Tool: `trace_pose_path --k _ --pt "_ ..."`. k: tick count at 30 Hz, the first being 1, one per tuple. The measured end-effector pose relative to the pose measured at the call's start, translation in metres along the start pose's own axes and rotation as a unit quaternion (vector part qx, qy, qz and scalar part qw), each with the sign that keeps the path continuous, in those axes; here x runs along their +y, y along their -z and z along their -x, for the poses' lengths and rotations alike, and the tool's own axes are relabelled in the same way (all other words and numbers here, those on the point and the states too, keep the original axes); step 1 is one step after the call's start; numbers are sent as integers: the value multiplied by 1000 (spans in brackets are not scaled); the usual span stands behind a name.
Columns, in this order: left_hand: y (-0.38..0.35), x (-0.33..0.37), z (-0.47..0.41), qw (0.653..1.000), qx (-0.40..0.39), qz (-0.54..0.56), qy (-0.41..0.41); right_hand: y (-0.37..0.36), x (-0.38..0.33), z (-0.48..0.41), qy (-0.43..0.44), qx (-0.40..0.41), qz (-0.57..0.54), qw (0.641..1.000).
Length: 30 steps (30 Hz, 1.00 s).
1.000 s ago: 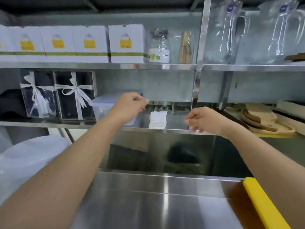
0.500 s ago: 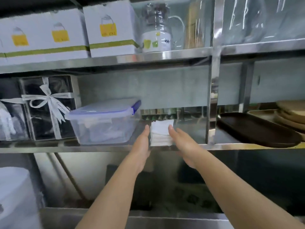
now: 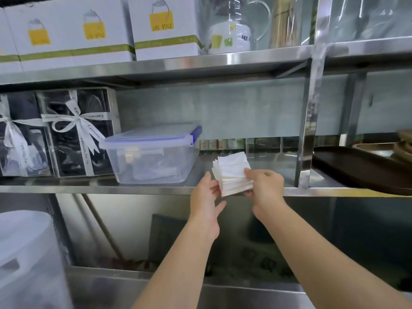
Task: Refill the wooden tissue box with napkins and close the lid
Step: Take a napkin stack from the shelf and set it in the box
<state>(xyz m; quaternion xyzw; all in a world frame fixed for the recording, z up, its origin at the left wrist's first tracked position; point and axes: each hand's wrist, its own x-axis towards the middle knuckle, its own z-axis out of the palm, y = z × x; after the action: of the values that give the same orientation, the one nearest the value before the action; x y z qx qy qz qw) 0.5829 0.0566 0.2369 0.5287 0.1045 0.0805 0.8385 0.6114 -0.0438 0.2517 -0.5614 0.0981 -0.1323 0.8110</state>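
Observation:
A stack of white napkins sits at the front edge of the middle steel shelf. My right hand grips the stack's right side, thumb on top and fingers underneath. My left hand is pressed against the stack's left side with fingers extended and the thumb apart below. The stack is tilted slightly, its front edge over the shelf lip. No wooden tissue box is in view.
A clear plastic container with a blue-clipped lid stands just left of the napkins. Ribboned gift boxes sit farther left, a dark oval tray to the right past a steel post. White boxes fill the upper shelf.
Both hands came down from shelf height to either side of the napkin stack. My right hand then took hold of it and drew it to the shelf's front edge. The camera moved closer.

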Motion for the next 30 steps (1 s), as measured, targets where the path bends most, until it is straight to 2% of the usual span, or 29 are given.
trace_pose_path --k 3,6,10,20,25,30 --pt "10 -2 -2 995 47 41 77 5 0 6 -18 -5 -20 1000" --pt "22 -3 -6 981 -10 83 176 12 -1 11 -44 -28 -38 998" --pt "32 2 -13 976 -72 80 191 21 0 21 -64 -69 -22 995" --pt "61 17 21 965 -116 -64 226 71 -10 44 -59 -242 75 966" --pt "69 21 55 925 -174 -224 255 94 -18 60 -74 -274 131 950" --pt "65 23 97 893 -173 -345 231 112 -25 85 -75 -300 167 936"
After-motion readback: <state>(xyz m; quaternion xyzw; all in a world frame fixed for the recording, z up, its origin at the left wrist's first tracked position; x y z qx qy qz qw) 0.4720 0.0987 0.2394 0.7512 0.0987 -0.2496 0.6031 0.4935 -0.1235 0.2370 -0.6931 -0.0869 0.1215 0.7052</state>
